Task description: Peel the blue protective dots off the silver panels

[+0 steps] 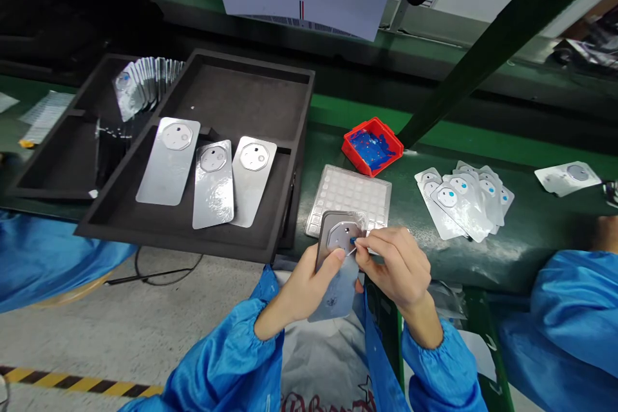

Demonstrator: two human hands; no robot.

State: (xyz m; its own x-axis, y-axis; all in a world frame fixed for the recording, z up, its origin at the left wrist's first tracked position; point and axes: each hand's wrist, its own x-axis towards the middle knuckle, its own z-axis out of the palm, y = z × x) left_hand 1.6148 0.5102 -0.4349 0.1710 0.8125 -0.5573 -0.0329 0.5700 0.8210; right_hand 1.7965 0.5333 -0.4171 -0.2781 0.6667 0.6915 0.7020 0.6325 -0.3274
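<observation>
My left hand (pixel 309 280) grips a silver phone back cover (pixel 338 251) from below, thumb on its face near the octagonal camera plate. My right hand (pixel 393 264) is pinched shut on a small blue tab and a clear film at that plate. Both hands hover over the near edge of the green bench, just in front of a clear gridded tray (pixel 352 196). Both sleeves are blue.
A black foam tray (pixel 290 161) at left holds three silver covers (pixel 212 177); a second black tray (pixel 53 161) behind it holds a fanned stack (pixel 145 80). A red bin (pixel 373 145) with blue tabs, a pile of peeled films (pixel 463 199) and one cover (pixel 570 177) lie right. Another person's blue sleeve (pixel 574 309) is at right.
</observation>
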